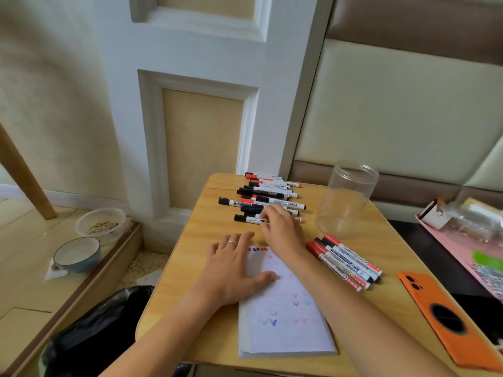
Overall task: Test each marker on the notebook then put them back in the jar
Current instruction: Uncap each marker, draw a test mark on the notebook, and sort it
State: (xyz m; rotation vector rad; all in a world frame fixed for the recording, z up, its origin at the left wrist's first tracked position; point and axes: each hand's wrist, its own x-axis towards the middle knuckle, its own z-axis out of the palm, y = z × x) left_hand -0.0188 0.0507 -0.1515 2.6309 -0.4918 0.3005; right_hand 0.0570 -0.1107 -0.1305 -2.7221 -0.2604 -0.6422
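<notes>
Wooden table (217,229), right hand (283,229) on nearest marker (251,219)

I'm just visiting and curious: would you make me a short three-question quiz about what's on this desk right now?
1. True or false: the clear jar already holds markers.
2. Which hand touches the far pile of markers? A) left hand B) right hand
3. Fill in: the left hand rests flat on the ____.

Key
1. False; the jar looks empty, and a smaller group of markers lies on the table beside it.
2. B; its fingers are on the nearest marker of the pile.
3. notebook.
</notes>
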